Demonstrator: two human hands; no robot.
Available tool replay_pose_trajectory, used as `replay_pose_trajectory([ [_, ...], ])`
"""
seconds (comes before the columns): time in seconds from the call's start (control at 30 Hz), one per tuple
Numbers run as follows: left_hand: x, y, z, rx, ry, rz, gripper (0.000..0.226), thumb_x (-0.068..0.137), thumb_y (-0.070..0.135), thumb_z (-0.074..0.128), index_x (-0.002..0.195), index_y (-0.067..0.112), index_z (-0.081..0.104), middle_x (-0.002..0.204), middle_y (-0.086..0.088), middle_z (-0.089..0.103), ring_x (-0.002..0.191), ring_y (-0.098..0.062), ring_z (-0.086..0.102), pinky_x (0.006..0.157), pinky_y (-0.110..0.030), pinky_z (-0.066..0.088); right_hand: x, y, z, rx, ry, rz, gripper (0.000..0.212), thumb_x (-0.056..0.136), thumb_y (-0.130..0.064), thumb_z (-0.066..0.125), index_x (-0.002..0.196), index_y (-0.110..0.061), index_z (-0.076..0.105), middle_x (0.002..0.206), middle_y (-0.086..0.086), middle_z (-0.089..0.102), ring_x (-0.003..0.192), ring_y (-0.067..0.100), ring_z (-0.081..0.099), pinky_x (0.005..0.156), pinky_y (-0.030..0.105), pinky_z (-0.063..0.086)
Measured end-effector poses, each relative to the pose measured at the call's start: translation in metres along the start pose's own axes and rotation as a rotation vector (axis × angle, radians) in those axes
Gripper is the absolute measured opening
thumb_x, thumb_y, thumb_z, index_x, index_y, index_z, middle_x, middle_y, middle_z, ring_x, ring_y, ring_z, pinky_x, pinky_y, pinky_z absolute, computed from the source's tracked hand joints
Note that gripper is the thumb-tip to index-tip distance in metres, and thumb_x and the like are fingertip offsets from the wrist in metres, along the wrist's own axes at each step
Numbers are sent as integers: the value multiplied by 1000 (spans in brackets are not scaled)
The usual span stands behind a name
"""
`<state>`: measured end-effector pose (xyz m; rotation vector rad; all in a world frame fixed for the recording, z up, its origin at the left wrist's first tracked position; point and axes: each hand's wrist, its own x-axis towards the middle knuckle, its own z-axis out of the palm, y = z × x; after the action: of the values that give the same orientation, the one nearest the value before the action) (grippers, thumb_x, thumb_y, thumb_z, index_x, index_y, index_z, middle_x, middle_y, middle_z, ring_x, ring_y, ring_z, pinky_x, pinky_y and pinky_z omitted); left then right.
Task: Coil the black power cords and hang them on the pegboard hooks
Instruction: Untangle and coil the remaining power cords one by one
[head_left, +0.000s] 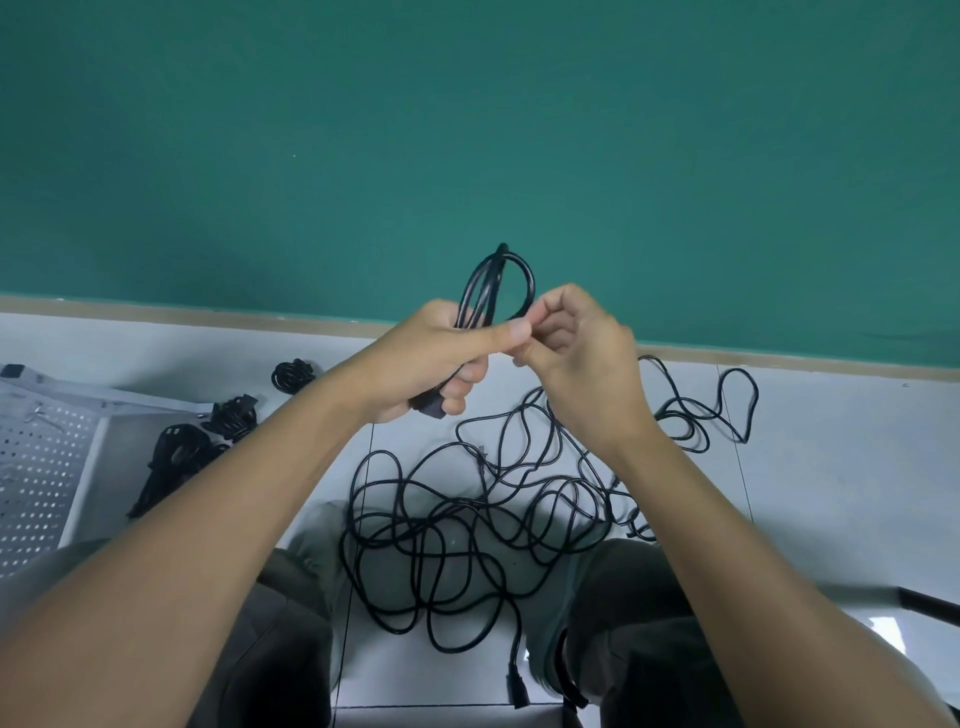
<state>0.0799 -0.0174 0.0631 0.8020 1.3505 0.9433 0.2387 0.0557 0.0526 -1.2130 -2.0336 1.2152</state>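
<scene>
Mid-frame: our left hand (431, 358) grips a black power cord (501, 283), fingers curled round the gathered strands. Small loops stick up above the fist against the green wall (467, 130); a plug end pokes out below the fist. Our right hand (576, 353) pinches the same cord at the loop's right side, thumb and forefinger pressed together, right beside the left thumb.

Lower centre: loose tangle of cord (467, 525) spread on the white floor (831, 467), between our knees, trailing out to the right.

Left edge: white pegboard (36, 478) lying flat. Just right of it, several coiled cord bundles (179, 452) on the floor.
</scene>
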Motion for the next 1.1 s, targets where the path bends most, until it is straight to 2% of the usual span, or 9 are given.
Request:
replay_pose_trajectory([
  [0.13, 0, 4, -6, -151, 40, 35, 38, 99, 22, 67, 62, 24, 60, 56, 2, 34, 46, -12, 27, 45, -23, 31, 5, 4, -2, -102, -9, 31, 27, 92, -40, 73, 93, -19, 58, 82, -1, 71, 79, 19, 69, 74, 31, 55],
  [0.23, 3, 2, -10, -247, 144, 86, 38, 101, 18, 64, 65, 22, 51, 56, 4, 42, 46, -9, 33, 48, -22, 39, 11, 8, -2, -146, -90, 11, 7, 99, -22, 67, 99, -23, 60, 95, -6, 68, 93, 14, 65, 88, 27, 52],
  [0.33, 6, -2, -11, -193, 190, 106, 32, 99, 22, 66, 72, 18, 51, 59, 3, 52, 51, -11, 43, 52, -24, 44, 12, 12, -2, -115, -119, 53, 8, 99, -15, 66, 93, -19, 63, 93, -1, 70, 89, 18, 68, 85, 26, 53],
  [0.43, 7, -2, -13, -131, 169, 49, 16, 100, 29, 64, 92, 15, 63, 86, 0, 77, 77, -13, 62, 58, -25, 50, 12, 9, -7, 188, -150, 98, 4, 99, -6, 65, 96, -8, 67, 94, 7, 66, 80, 24, 74, 81, 35, 60],
  [0.53, 8, -6, -11, -99, 77, -5, 27, 100, 34, 62, 114, 12, 69, 114, -2, 78, 107, -18, 72, 64, -26, 55, 11, -1, -10, 434, -118, 107, 4, 97, 0, 65, 99, -2, 67, 93, 10, 66, 80, 24, 72, 76, 33, 61],
  [0.63, 7, -11, -4, -81, -19, -24, 29, 101, 30, 60, 125, 16, 67, 122, -8, 75, 111, -26, 72, 68, -25, 57, 10, -9, -7, 510, -73, 111, 5, 98, -1, 64, 97, -4, 68, 96, 12, 66, 82, 18, 70, 78, 36, 63],
  [0.77, 8, -13, 0, 135, -86, 31, 32, 106, 28, 55, 126, 5, 63, 111, -9, 78, 108, -15, 74, 68, -16, 51, 11, -14, -4, 423, 39, 77, 14, 99, -3, 64, 93, -15, 68, 90, 5, 63, 83, 16, 64, 74, 30, 62],
  [0.9, 8, -13, 9, 195, -125, 45, 27, 107, 27, 53, 115, 2, 54, 98, -9, 80, 96, -21, 77, 69, -25, 52, 10, -12, -4, 91, 213, -65, 20, 98, -11, 65, 91, -30, 66, 89, -8, 63, 80, 11, 63, 80, 34, 59],
  [1.1, 8, -15, 11, 179, -114, 153, 25, 106, 24, 56, 85, 11, 62, 73, -9, 72, 79, -25, 70, 75, -29, 50, 7, -10, -1, -125, 347, -219, 13, 96, -22, 67, 108, -19, 61, 97, -6, 60, 91, 13, 59, 83, 23, 47],
])
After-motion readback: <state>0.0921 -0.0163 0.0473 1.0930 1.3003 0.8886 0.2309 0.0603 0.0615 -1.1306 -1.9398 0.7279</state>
